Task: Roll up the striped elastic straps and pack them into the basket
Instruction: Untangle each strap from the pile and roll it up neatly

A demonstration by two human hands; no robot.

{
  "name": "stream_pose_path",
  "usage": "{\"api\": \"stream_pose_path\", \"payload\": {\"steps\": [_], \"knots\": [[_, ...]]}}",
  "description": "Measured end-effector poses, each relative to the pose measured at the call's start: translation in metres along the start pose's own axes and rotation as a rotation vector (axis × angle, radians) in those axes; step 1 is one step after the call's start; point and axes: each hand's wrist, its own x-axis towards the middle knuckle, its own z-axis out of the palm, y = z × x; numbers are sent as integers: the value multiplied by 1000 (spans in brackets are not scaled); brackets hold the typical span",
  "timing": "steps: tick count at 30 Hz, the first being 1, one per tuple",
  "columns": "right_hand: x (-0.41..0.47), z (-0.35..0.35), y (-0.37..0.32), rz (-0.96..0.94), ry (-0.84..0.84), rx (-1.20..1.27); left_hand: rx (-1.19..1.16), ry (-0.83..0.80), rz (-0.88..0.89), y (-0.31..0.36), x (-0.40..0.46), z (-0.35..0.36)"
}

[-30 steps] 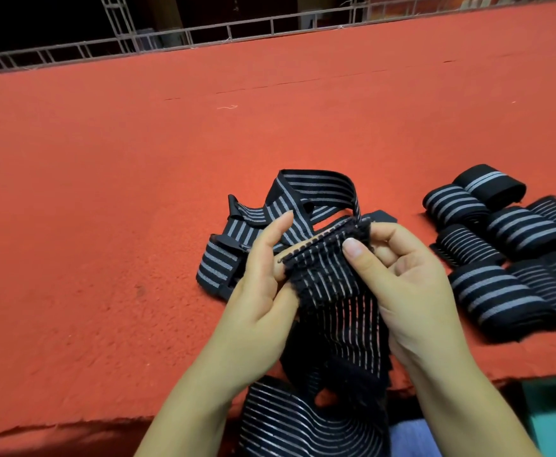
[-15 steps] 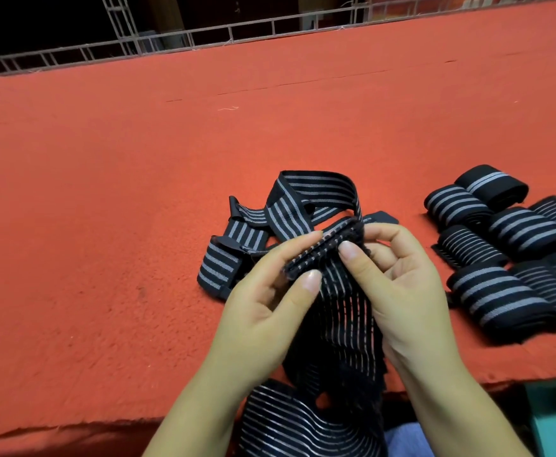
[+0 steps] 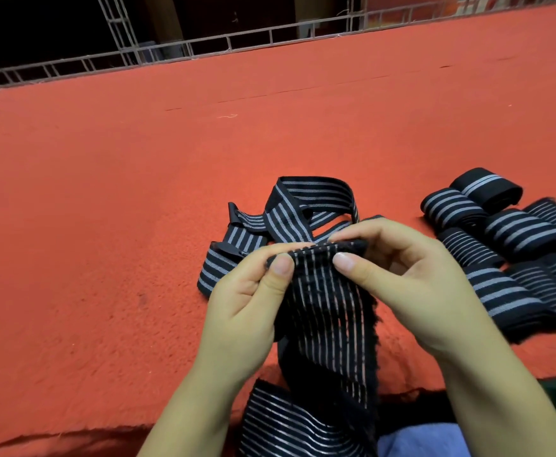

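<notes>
Between both hands (image 3: 329,285), a striped strap (image 3: 331,311)

Two hands are in view, a left hand (image 3: 247,301) and a right hand (image 3: 412,285), both pinching the top edge of one striped elastic strap (image 3: 329,311). Just behind that strap lies one loose tangle of straps (image 3: 283,216); how many it holds cannot be told. To the strap's right sit rolled straps (image 3: 514,255), about eight showing, some cut off by the frame.
</notes>
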Motion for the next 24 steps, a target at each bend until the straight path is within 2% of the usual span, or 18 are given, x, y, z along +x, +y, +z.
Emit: {"api": "stream_pose_path", "payload": {"steps": [6,13,17,20,24], "knots": [[11,6,-6,-63,99,128,-74,125,4,2,21,12],[50,8,-36,-238,253,261,-23,61,121,24,58,30],[90,6,-65,-344,329,326,58,104,199,48,87,37],[111,5,-84,-369,327,426,150,148,236,56,104,37],[126,4,-102,-331,349,505,119,159,256,69,110,38]]}}
